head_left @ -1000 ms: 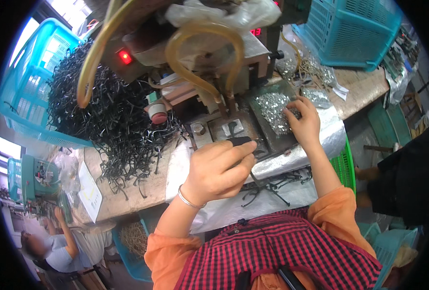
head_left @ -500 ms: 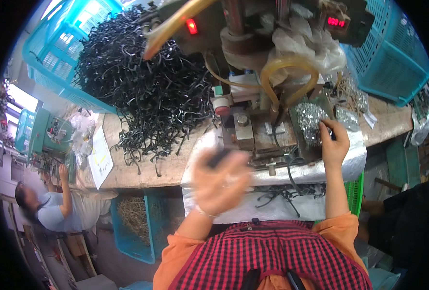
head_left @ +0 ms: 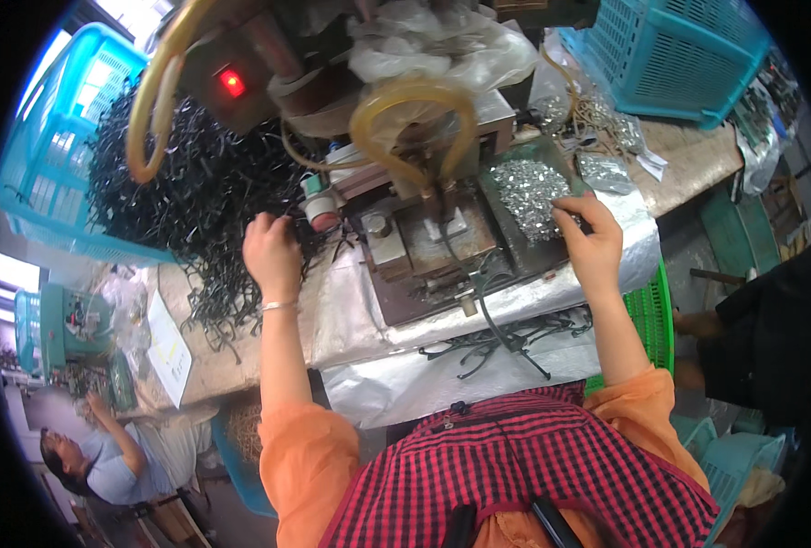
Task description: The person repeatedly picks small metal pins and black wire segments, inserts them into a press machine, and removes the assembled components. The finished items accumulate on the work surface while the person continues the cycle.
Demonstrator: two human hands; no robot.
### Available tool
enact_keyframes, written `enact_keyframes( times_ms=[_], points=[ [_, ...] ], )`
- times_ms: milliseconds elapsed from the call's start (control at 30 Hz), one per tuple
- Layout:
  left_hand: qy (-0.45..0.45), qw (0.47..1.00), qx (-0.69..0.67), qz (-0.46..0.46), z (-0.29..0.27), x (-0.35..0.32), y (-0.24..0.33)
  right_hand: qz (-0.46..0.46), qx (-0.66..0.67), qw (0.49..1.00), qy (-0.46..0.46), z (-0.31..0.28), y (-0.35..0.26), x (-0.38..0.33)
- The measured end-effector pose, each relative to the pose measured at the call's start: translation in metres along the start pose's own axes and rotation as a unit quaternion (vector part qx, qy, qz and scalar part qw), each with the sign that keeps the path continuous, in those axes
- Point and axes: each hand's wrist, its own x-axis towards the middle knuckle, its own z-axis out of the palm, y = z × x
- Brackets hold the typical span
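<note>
My left hand lies with curled fingers at the right edge of a big heap of thin black curved strips; its fingertips are partly hidden. My right hand pinches thumb and forefinger together at the edge of a pile of small shiny silver metal pieces. What is between those fingers is too small to make out. Between my hands stands a bench press with a metal fixture. A black forked strip hangs over the fixture's front edge.
Yellowish hoses loop in front of the press, beside a red button. Blue crates stand at both back corners. More black strips lie on the foil-covered front ledge. A green basket is at right; a person works at far left.
My left hand has swung left from in front of the press to the black heap; the dark item blurred in it no longer shows. My right hand stays by the silver pieces. The view has turned.
</note>
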Motion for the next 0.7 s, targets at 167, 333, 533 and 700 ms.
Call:
enact_keyframes(
  times_ms=[167,333,533,700],
  points=[
    [0.119,0.980,-0.130,-0.096,-0.016,0.009,0.015,-0.014,0.059,0.994,-0.087,-0.010,-0.051,0.005],
    [0.169,0.916,-0.263,-0.253,-0.022,0.002,0.040,0.007,0.250,0.951,-0.182,0.045,-0.091,0.032],
    [0.177,0.668,-0.696,-0.197,-0.104,-0.011,0.107,0.073,0.314,0.930,-0.178,0.062,-0.093,0.018],
    [0.211,0.754,-0.621,-0.017,-0.138,0.037,0.135,0.082,0.353,0.918,-0.159,0.065,-0.118,0.014]
  ],
)
